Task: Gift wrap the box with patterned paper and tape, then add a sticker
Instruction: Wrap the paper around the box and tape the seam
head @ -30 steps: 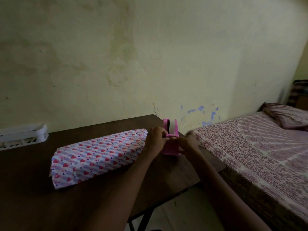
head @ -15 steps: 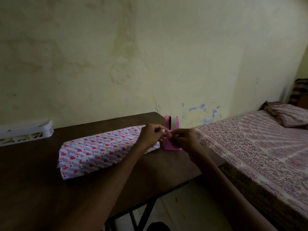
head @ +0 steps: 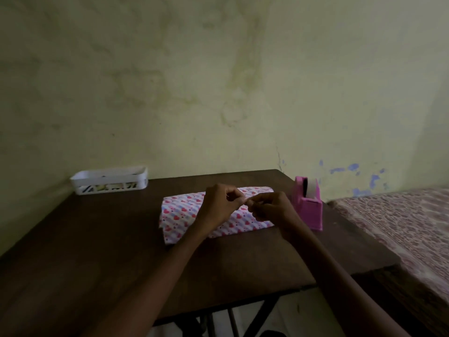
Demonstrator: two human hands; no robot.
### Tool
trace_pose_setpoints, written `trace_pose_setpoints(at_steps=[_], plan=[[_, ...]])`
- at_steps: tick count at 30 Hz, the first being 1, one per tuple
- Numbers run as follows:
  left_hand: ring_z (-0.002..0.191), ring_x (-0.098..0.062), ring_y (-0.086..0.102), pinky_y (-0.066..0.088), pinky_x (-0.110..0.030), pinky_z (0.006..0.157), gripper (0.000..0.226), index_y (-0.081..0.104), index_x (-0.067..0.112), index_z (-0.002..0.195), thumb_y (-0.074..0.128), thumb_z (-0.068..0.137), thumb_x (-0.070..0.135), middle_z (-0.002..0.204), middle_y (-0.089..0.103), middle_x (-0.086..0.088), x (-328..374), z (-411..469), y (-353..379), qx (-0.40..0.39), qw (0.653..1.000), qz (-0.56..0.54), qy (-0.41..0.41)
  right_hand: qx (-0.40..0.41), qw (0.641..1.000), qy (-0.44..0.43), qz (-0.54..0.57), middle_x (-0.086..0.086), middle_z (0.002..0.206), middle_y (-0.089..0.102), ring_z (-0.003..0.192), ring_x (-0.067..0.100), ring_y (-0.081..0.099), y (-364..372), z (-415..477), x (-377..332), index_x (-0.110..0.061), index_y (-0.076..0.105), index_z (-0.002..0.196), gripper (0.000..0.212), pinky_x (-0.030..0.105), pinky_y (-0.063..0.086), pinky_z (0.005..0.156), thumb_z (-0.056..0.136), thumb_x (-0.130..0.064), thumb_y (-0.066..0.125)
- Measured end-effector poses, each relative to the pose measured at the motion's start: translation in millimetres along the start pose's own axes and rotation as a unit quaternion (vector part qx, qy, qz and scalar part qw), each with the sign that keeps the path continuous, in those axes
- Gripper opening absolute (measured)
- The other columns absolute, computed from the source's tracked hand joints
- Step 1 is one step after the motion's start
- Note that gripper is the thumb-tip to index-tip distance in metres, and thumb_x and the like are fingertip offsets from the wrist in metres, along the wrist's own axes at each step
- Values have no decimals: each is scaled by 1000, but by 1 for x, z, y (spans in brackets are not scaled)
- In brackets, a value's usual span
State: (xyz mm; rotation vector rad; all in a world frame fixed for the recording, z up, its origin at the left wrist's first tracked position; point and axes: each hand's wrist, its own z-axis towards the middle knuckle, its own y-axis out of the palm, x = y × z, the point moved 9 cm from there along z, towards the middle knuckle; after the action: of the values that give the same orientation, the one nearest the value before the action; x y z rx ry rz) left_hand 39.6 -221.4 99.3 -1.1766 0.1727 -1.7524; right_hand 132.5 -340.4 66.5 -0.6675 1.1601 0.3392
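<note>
A long box (head: 179, 216) wrapped in white paper with red and pink hearts lies on the dark wooden table (head: 102, 251). Above its right half my left hand (head: 220, 205) and my right hand (head: 272, 209) meet fingertip to fingertip, pinching a small piece of clear tape (head: 246, 202) between them. The tape is barely visible. A pink tape dispenser (head: 309, 206) with a white roll stands upright just right of the box, apart from both hands.
A white slotted plastic basket (head: 109, 181) with small items sits at the table's back left against the wall. A bed with a patterned maroon sheet (head: 401, 222) adjoins the table's right edge. The table's front edge runs close below my forearms.
Both hands have left the tape dispenser and moved left over the wrapped box, holding a torn-off piece of tape. The view has shifted so the basket shows more fully.
</note>
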Motion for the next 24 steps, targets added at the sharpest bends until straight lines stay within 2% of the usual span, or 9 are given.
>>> trace_pose_setpoints(at_steps=[4,6,8,9,13,15,18,20,24], plan=[[74,-1,59,39,-4,66,9,72,17,93,67,90,23,88,69,4,-7,-14,-25,44,994,93,29,-27,998,53,31,12,80,71,69,18,63,35,9,-2,-9,72,103,15,30,52,68,89,-6,69],[73,0,57,40,-6,66,7,71,17,92,67,90,23,87,67,5,-14,-19,-37,58,993,103,30,-46,994,87,46,12,87,74,72,16,66,50,14,-3,-20,62,124,41,29,55,70,86,-12,74],[77,-1,59,47,-14,71,8,71,16,93,66,91,22,89,69,4,-26,-20,-47,53,995,81,12,-61,993,94,44,13,91,75,75,15,67,61,16,-9,-16,58,132,50,28,58,74,84,-15,76],[81,-3,61,49,-17,73,9,71,16,96,65,92,21,92,69,4,-32,-19,-52,47,996,70,-4,-61,994,85,42,13,91,75,75,15,67,65,18,-13,-14,61,129,48,28,58,73,84,-15,76],[89,-4,58,43,-10,71,31,59,18,126,60,95,20,100,64,8,-55,-14,-72,82,993,57,-65,-4,999,38,30,11,82,74,69,15,70,66,30,-26,-9,71,107,27,28,59,68,81,-13,79],[92,-7,58,46,-17,77,33,55,18,128,60,95,23,105,66,2,-72,-11,-80,86,988,61,-108,12,999,38,27,11,80,74,67,16,69,65,35,-25,-7,73,98,19,26,58,64,81,-12,79],[92,-14,62,56,-32,81,25,61,20,111,57,95,38,107,66,-2,-102,-8,-75,-13,978,116,-176,-6,995,63,71,12,82,73,70,16,66,67,41,-17,-7,72,91,7,23,54,62,84,-9,74],[84,-19,65,58,-36,80,35,64,16,105,55,94,48,97,67,-6,-116,-9,-70,-81,965,145,-204,-25,991,81,104,12,82,71,69,15,64,70,44,-13,-3,71,91,5,22,53,59,87,-5,70],[90,-19,63,53,-40,89,43,62,19,93,61,83,61,98,67,-3,-133,-8,-70,-116,955,119,-245,-67,986,131,83,11,88,71,73,15,64,85,51,-2,-4,70,94,8,22,49,56,92,-10,65]])
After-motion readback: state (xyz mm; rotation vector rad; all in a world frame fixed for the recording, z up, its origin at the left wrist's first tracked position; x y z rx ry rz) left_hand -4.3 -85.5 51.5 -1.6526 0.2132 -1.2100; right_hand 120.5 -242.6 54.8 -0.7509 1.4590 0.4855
